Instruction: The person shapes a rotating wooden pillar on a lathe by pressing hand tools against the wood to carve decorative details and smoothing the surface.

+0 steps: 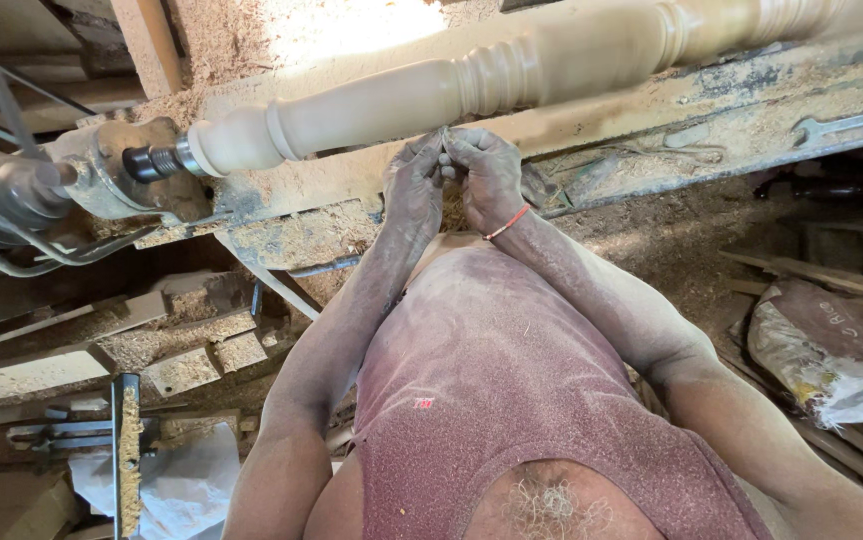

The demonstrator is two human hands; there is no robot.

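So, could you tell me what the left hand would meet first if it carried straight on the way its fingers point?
Most likely the turned wooden spindle on the lathe: the left hand points up at it, though depth is unclear.

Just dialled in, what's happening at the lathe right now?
A person stands at a wood lathe with a pale turned spindle mounted on it. Both dusty hands, left hand and right hand, meet just under the spindle, fingertips pinched together on something too small to make out. Neither hand touches the wood. Sawdust covers the lathe bed, and a wrench lies on it at the right.
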